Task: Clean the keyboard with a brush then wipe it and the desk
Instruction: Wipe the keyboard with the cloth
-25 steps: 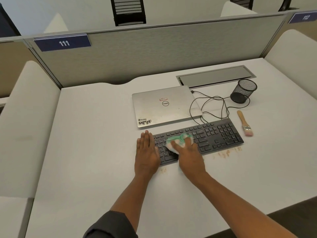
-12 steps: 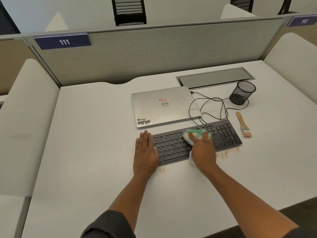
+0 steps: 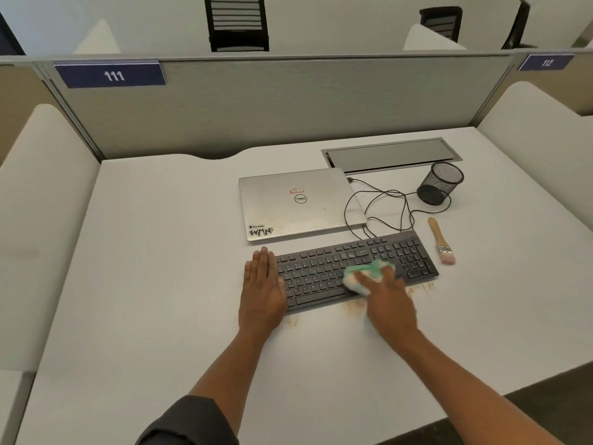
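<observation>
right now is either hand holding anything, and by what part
The right hand presses a green-and-white cloth from above onto the keyboard. The left hand holds nothing, resting flat at its left end.

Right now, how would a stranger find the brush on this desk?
Find the black keyboard on the white desk. Just past its right end lies the brush, apart from it. It alone has a wooden handle and pale bristles pointing toward the person.
</observation>
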The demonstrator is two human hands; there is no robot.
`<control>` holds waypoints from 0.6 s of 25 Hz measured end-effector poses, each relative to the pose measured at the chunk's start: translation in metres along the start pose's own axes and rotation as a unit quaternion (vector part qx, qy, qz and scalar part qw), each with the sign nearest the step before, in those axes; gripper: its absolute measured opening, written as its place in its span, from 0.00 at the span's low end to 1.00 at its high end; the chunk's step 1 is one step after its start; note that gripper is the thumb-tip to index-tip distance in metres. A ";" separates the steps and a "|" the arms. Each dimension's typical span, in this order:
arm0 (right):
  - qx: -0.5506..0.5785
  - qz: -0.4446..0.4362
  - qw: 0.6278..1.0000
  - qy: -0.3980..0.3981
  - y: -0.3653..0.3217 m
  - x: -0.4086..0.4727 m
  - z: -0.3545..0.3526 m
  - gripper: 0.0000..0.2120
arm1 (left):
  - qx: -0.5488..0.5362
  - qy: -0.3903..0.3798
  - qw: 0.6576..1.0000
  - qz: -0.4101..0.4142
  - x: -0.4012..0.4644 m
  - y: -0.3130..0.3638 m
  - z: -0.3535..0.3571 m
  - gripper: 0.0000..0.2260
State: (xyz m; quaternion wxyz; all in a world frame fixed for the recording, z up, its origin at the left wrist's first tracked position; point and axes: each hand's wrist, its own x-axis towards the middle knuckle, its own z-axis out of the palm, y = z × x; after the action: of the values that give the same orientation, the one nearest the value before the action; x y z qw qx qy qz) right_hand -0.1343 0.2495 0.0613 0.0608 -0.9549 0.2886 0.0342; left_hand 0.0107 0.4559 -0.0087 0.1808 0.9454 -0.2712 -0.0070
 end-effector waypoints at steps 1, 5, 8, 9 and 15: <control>-0.005 0.033 0.999 0.006 0.008 0.008 -0.003 0.25 | 0.000 -0.002 1.000 0.000 0.000 0.000 0.000 0.33; 0.023 0.070 0.997 0.011 -0.008 0.015 -0.001 0.25 | -0.006 0.002 1.000 -0.002 0.001 0.000 0.000 0.32; 0.022 0.009 1.000 -0.004 -0.026 -0.004 0.010 0.27 | -0.008 0.006 1.000 -0.003 0.001 0.000 0.000 0.32; 0.010 -0.013 1.000 -0.005 -0.024 -0.010 0.013 0.27 | -0.009 0.004 1.000 -0.005 0.001 0.000 0.000 0.32; 0.053 0.080 0.995 0.013 0.010 0.011 0.004 0.25 | -0.010 0.000 1.000 -0.003 0.001 0.001 -0.001 0.33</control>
State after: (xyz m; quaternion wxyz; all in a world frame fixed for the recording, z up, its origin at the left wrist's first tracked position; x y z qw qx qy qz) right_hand -0.1305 0.2361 0.0551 0.1049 -0.9246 0.3661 0.0113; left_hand 0.0111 0.4555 -0.0072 0.1899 0.9444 -0.2683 -0.0106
